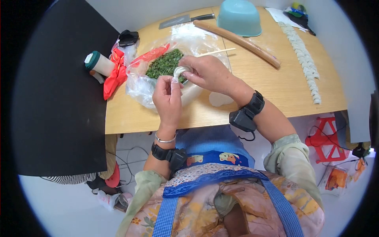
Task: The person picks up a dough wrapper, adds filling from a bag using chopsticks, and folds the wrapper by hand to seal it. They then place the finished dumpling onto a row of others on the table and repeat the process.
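Observation:
Both of my hands pinch a white dough dumpling (181,71) above the bowl of filling. My left hand (167,96) holds its lower end between thumb and fingers. The fingers of my right hand (208,73) are closed on its upper right side. Just behind it, chopped green filling (164,64) lies in a bowl covered with a clear plastic bag (139,91). A pair of chopsticks (218,51) sticks out from the filling's right side, partly hidden by my right hand. A flat round dough wrapper (220,99) rests on the table below my right wrist.
Rows of shaped dumplings (303,55) run along the table's right side. A wooden rolling pin (239,42) lies beside an upturned teal basin (239,18). At the back is a cleaver (185,20). A green-lidded jar (100,64) and red bag (114,77) are left.

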The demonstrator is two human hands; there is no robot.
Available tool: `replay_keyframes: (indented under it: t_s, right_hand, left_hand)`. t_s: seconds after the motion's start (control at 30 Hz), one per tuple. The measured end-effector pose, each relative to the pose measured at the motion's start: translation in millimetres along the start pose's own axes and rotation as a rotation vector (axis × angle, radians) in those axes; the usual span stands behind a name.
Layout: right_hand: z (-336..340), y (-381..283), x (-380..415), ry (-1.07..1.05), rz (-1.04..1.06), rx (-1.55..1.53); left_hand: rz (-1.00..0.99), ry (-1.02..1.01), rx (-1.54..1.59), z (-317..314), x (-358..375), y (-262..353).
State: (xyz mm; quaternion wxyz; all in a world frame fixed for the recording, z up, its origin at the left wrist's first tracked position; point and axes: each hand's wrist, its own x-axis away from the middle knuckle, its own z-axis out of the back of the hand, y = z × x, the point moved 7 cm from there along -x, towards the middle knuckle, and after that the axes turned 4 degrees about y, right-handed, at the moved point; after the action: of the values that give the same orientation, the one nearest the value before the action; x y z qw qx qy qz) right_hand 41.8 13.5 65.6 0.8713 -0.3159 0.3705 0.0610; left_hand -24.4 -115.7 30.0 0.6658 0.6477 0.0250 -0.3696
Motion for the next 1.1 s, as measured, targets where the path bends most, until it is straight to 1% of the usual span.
replay_keyframes:
  t_s: [0.1, 0.13, 0.17, 0.2, 0.23, 0.27, 0.3, 0.33, 0.37, 0.4, 0.43, 0.5, 0.57, 0.6, 0.63, 0.67, 0.7, 0.77, 0.87, 0.93, 1.03, 1.1]
  right_hand:
    - [18.6, 6.7, 11.0, 0.024, -0.046, 0.041]
    - [31.3, 10.8, 18.2, 0.043, -0.082, 0.096]
    - [43.4, 13.7, 26.1, 0.017, -0.102, 0.111]
    - [60.1, 16.0, 36.0, -0.008, -0.124, 0.129]
    - [79.9, 17.8, 48.1, -0.025, -0.193, 0.113]
    - [102.5, 22.6, 60.7, 0.003, -0.233, 0.169]
    - [127.3, 27.4, 74.1, 0.028, -0.275, 0.201]
    - [151.8, 33.0, 87.9, 0.05, -0.308, 0.224]
    - [180.4, 36.1, 99.5, 0.064, -0.306, 0.327]
    - [209.8, 44.3, 113.4, 0.136, -0.373, 0.315]
    - [241.2, 60.1, 127.8, 0.189, -0.355, 0.462]
    - [306.1, 94.6, 161.4, 0.311, -0.483, 0.582]
    - [351.7, 120.4, 199.0, 0.289, -0.728, 0.633]
    - [359.3, 117.6, 211.9, 0.297, -0.741, 0.642]
    - [367.4, 116.6, 226.7, 0.333, -0.796, 0.585]
    - [372.2, 118.5, 239.9, 0.366, -0.85, 0.526]
    - [371.8, 119.0, 248.0, 0.369, -0.858, 0.536]
    - [364.4, 115.5, 259.8, 0.389, -0.771, 0.479]
    - [350.7, 116.4, 272.9, 0.402, -0.78, 0.54]
    - [344.9, 121.4, 277.0, 0.42, -0.791, 0.516]
    - [341.9, 131.8, 283.4, 0.477, -0.803, 0.432]
    - [339.8, 132.7, 278.7, 0.475, -0.741, 0.524]
  left_hand:
    - [-0.005, -0.031, 0.018, -2.5, 7.5, -6.4]
    - [-0.023, -0.075, -0.031, -4.0, 11.9, -10.5]
    - [-0.05, -0.129, -0.069, -7.5, 17.3, -13.3]
    - [-0.072, -0.126, -0.101, -10.7, 23.8, -8.0]
    - [-0.129, -0.162, -0.193, -12.6, 29.2, -11.5]
    - [-0.148, -0.162, -0.172, -13.0, 35.0, -16.2]
    - [-0.156, -0.214, -0.206, -14.5, 39.5, -13.1]
    - [-0.17, -0.245, -0.17, -17.7, 41.6, -13.4]
    - [-0.16, -0.237, -0.158, -14.9, 43.2, -16.6]
    - [-0.144, -0.223, -0.152, -12.0, 43.5, -19.9]
    - [-0.145, -0.231, -0.137, -12.6, 43.1, -20.7]
    - [-0.086, -0.231, -0.117, -13.4, 40.9, -22.1]
    - [-0.086, -0.255, -0.131, -14.3, 42.1, -22.7]
    - [-0.084, -0.268, -0.155, -15.1, 41.9, -22.7]
    - [-0.087, -0.282, -0.145, -16.0, 42.3, -21.0]
    - [-0.117, -0.266, -0.174, -15.0, 42.7, -17.0]
    - [-0.145, -0.248, -0.203, -14.8, 43.4, -13.8]
    - [-0.139, -0.257, -0.181, -16.6, 43.3, -14.5]
    - [-0.121, -0.275, -0.159, -17.4, 43.3, -18.6]
    - [-0.147, -0.313, -0.209, -19.2, 42.9, -15.5]
    - [-0.157, -0.296, -0.23, -18.3, 43.5, -17.9]
    - [-0.16, -0.294, -0.231, -18.9, 44.0, -16.5]
